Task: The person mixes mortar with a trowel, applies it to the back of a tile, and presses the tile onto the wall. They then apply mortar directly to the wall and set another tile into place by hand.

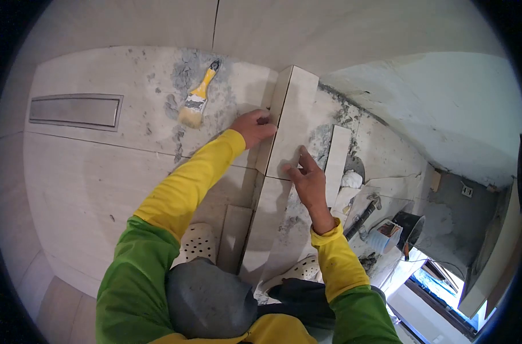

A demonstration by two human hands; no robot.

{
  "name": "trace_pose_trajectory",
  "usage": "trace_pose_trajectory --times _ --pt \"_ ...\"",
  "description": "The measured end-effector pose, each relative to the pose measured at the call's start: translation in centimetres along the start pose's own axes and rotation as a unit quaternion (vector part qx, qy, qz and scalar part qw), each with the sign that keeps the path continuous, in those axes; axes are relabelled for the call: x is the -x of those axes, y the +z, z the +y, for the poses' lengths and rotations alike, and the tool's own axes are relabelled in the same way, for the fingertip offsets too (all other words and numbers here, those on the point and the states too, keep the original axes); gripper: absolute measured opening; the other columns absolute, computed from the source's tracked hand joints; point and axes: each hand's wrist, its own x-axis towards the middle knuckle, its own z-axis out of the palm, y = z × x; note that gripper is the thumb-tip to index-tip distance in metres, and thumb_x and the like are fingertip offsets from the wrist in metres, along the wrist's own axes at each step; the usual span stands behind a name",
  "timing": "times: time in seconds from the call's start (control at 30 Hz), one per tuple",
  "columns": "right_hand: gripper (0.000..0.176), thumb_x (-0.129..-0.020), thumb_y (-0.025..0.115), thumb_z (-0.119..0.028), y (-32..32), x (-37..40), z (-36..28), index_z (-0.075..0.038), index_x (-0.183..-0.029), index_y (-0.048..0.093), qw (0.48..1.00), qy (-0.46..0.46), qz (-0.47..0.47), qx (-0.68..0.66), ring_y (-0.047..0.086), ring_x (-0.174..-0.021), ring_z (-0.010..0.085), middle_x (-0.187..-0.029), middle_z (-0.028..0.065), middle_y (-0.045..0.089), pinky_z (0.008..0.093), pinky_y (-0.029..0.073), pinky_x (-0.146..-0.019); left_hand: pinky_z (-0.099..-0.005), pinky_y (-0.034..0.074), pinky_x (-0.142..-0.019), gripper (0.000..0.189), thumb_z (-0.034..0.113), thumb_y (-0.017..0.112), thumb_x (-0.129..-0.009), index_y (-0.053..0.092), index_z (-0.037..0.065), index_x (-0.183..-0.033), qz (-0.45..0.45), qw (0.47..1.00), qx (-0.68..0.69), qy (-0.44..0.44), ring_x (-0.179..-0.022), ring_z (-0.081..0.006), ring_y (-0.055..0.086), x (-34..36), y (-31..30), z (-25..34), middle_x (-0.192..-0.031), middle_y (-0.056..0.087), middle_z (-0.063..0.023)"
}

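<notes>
A long pale tile [292,117] lies on top of a low curb between the tiled floor and the rough area to the right. My left hand [254,126] grips the tile's left edge with curled fingers. My right hand [308,179] presses flat on the tile's top face near its lower end, fingers spread. Both arms wear yellow sleeves under green. A second curb tile [271,221] sits in line below it, toward me.
A yellow-handled brush [197,98] lies on the floor amid grey mortar smears. A metal linear drain [76,110] sits at the left. A narrow tile strip [337,163], a trowel [361,218], a black bucket [411,225] and mortar debris crowd the right side.
</notes>
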Motion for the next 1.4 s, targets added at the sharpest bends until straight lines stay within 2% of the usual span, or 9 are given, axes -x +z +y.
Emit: trace_pose_trajectory --times 0.17,0.5,0.6,0.8,1.07,1.13,1.2,1.33,1.4 --pt "0.063 -0.084 0.071 -0.017 0.3 -0.4 1.0 0.004 -0.137 0.044 0.998 0.02 0.008 -0.051 0.068 -0.091 0.0185 -0.123 0.0234 0.06 0.0283 0.053 -0.079 -0.0363 0.05 -0.089 0.055 0.027 0.068 -0.075 0.052 -0.004 -0.119 0.098 0.989 -0.108 -0.003 -0.1 -0.03 0.063 1.4 1.6 3.6 -0.109 0.065 -0.0213" --pt "0.067 -0.086 0.07 -0.011 -0.3 -0.3 -0.1 0.006 -0.141 0.036 0.996 0.067 -0.03 -0.047 0.059 -0.108 0.0194 -0.126 0.0217 0.058 0.0298 0.048 -0.091 -0.0473 0.05 -0.085 0.051 0.021 0.061 -0.078 0.045 -0.005 -0.119 0.106 0.971 -0.212 0.021 -0.092 -0.0443 0.062 1.2 3.3 4.5 -0.098 0.064 -0.0277" --pt "0.067 -0.083 0.071 -0.018 -0.4 -0.2 -0.4 0.002 -0.14 0.041 0.999 0.048 -0.01 -0.009 0.068 -0.092 0.0183 -0.124 0.0245 0.059 0.029 0.052 -0.08 -0.0513 0.048 -0.084 0.052 0.018 0.057 -0.08 0.04 -0.005 -0.123 0.087 0.963 -0.255 0.007 -0.09 -0.0476 0.06 1.7 3.5 5.2 -0.094 0.062 -0.0321" --pt "0.07 -0.083 0.072 -0.018 -0.4 -0.1 0.8 0.002 -0.141 0.039 0.999 0.035 -0.02 -0.029 0.068 -0.093 0.0192 -0.126 0.0245 0.058 0.0291 0.052 -0.08 -0.0546 0.047 -0.082 0.056 0.015 0.053 -0.083 0.033 -0.006 -0.13 0.081 0.963 -0.257 0.025 -0.086 -0.0503 0.059 1.8 3.5 4.4 -0.088 0.061 -0.035" --pt "0.072 -0.082 0.073 -0.018 -0.4 -0.1 0.3 0.004 -0.141 0.037 0.999 0.025 -0.041 -0.008 0.067 -0.094 0.0189 -0.127 0.0227 0.058 0.0283 0.053 -0.079 -0.0453 0.05 -0.078 0.046 0.013 0.05 -0.085 0.044 0.0 -0.129 0.108 0.97 -0.21 0.06 -0.087 -0.0409 0.061 2.0 -1.0 1.2 -0.094 0.062 -0.0254" --pt "0.072 -0.083 0.073 -0.018 -0.4 -0.1 0.7 0.005 -0.141 0.037 0.999 0.02 -0.039 -0.028 0.067 -0.095 0.0184 -0.126 0.0224 0.059 0.0282 0.053 -0.079 -0.0398 0.05 -0.074 0.04 0.014 0.052 -0.087 0.05 0.001 -0.124 0.086 0.982 -0.159 0.061 -0.082 -0.0331 0.06 2.1 -2.3 0.0 -0.091 0.06 -0.0217" --pt "0.073 -0.083 0.072 -0.016 -0.4 -0.3 1.3 0.006 -0.141 0.035 0.999 -0.008 -0.045 -0.023 0.067 -0.095 0.0179 -0.126 0.0215 0.059 0.0277 0.053 -0.078 -0.0366 0.048 -0.07 0.03 0.017 0.054 -0.089 0.056 0.001 -0.115 0.024 0.999 0.033 0.004 -0.076 -0.0237 0.057 1.7 -3.1 -1.2 -0.083 0.059 -0.0154" --pt "0.073 -0.084 0.072 -0.014 -0.5 0.0 -0.2 0.005 -0.143 0.032 0.998 0.019 -0.061 -0.013 0.066 -0.097 0.0181 -0.129 0.0224 0.056 0.0276 0.052 -0.08 -0.0327 0.046 -0.068 0.026 0.021 0.056 -0.091 0.061 0.001 -0.106 0.008 0.999 -0.004 -0.041 -0.073 -0.0165 0.053 2.2 -3.2 -0.1 -0.075 0.055 -0.0088" --pt "0.074 -0.085 0.071 -0.014 -0.5 -0.1 -0.3 0.005 -0.144 0.03 0.996 0.033 -0.067 -0.039 0.064 -0.101 0.0182 -0.132 0.0248 0.053 0.027 0.051 -0.082 -0.033 0.046 -0.068 0.027 0.025 0.057 -0.092 0.063 0.0 -0.101 0.041 0.996 -0.066 0.038 -0.071 -0.0176 0.053 2.0 -3.2 -0.6 -0.072 0.055 -0.0087"
